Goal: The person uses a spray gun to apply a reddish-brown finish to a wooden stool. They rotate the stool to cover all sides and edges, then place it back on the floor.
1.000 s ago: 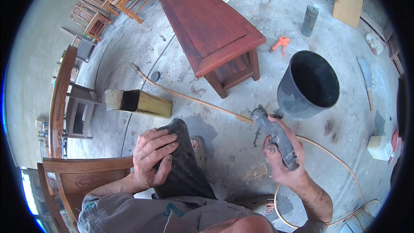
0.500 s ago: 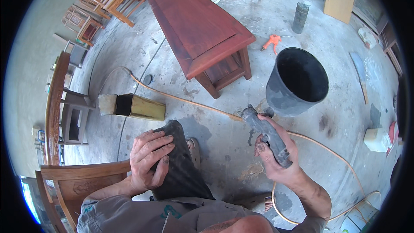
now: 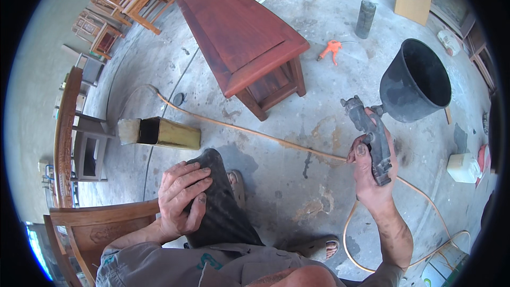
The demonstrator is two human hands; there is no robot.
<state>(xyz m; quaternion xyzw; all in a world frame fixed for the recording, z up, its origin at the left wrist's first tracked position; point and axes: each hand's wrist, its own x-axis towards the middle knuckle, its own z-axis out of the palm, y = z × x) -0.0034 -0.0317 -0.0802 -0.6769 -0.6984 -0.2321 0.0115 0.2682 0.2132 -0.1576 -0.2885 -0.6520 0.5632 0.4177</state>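
The right hand point(image 3: 373, 183) grasps a grey spray gun point(image 3: 378, 146), its fingers and thumb wrapped around the body, and the gun is raised off the floor with its head pointing away from the person. Just beyond that hand, a large black cup point(image 3: 398, 96) seems joined to the gun by a short fitting; its mouth faces up, but the inside is too dark to tell whether it holds anything. An orange-tan hose point(image 3: 255, 134) runs behind the right hand, and whether it connects to the gun cannot be made out. The left hand point(image 3: 182, 199) holds nothing visible, its fingers draped over the dark-trousered knee point(image 3: 218, 196). Ahead of both hands, between them and well apart from the gun, stands a low red-brown wooden table point(image 3: 239, 21). As for progress, its panelled top and visible legs show dark red-brown colour throughout with no pale bare patch, though the hidden sides and any remaining work on it cannot be judged. No spray shows between gun and table. Beyond the left hand is a yellow square tin point(image 3: 180, 134) with an open mouth; farther ahead of the right hand lies an orange blow gun point(image 3: 333, 48).
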